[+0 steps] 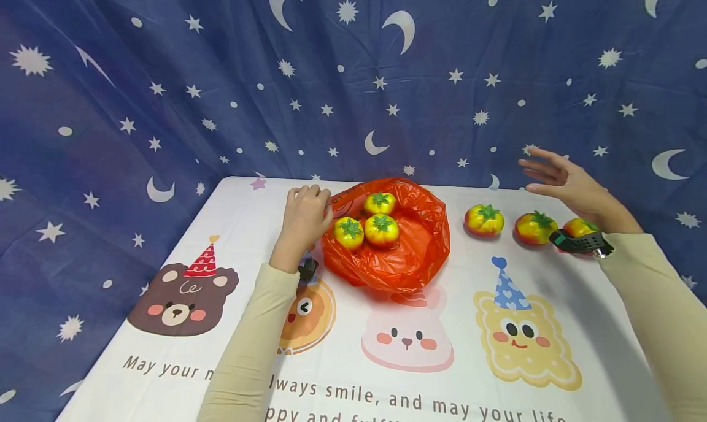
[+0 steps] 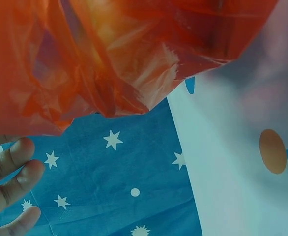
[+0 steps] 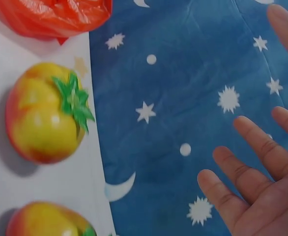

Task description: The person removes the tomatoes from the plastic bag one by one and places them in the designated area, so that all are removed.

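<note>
A red plastic bag (image 1: 439,226) stands with its mouth wide, holding three yellow-and-red tomato-like fruits (image 1: 381,232) with green leafy tops. My left hand (image 1: 306,216) grips the bag's left rim with curled fingers; in the left wrist view the bag's side (image 2: 129,64) covers part of that hand (image 2: 11,182). To the right of the bag, three more such fruits lie in a row: a near one (image 1: 484,221), a middle one (image 1: 534,229) and a far one (image 1: 580,227) partly hidden by the wrist strap. Above this row my right hand (image 1: 577,186) hovers, fingers spread, holding nothing.
A white tablecloth (image 1: 342,311) printed with cartoon figures and lettering covers the table. Behind its back edge hangs a dark blue curtain (image 1: 331,127) with white stars and moons. A black strap (image 1: 582,243) sits on my right wrist.
</note>
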Motion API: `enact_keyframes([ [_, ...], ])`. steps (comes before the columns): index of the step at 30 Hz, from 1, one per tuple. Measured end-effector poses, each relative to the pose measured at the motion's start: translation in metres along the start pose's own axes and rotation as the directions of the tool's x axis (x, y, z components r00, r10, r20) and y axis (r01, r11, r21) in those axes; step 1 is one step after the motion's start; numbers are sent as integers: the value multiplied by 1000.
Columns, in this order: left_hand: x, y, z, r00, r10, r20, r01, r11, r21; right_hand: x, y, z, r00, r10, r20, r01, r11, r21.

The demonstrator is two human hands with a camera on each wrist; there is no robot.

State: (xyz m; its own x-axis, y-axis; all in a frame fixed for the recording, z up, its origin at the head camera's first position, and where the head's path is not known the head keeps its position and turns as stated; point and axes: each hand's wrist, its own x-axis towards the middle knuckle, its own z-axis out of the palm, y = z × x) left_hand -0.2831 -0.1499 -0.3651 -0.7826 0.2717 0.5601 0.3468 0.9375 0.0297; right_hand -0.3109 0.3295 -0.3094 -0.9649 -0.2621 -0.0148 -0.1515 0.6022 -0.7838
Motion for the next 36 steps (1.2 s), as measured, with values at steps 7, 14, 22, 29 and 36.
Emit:
enact_keyframes([
  [7,-1,0,-1,1000,-5,10,5,1000,2,14,-14,15,999,-17,38,17,1000,7],
  [14,-1,-1,-1,1000,-8,11,8,1000,-1,28,-30,34,996,-42,75,39,998,50],
  [22,0,-1,0,1000,-1,13,1,1000,-5,40,-45,63,988,-100,120,88,991,100],
  [29,0,-1,0,1000,6,6,-6,1000,-2,55,-53,90,974,-146,172,118,980,163],
  [36,0,-1,1,1000,8,2,-8,1000,2,66,-62,112,957,-194,217,147,966,214],
])
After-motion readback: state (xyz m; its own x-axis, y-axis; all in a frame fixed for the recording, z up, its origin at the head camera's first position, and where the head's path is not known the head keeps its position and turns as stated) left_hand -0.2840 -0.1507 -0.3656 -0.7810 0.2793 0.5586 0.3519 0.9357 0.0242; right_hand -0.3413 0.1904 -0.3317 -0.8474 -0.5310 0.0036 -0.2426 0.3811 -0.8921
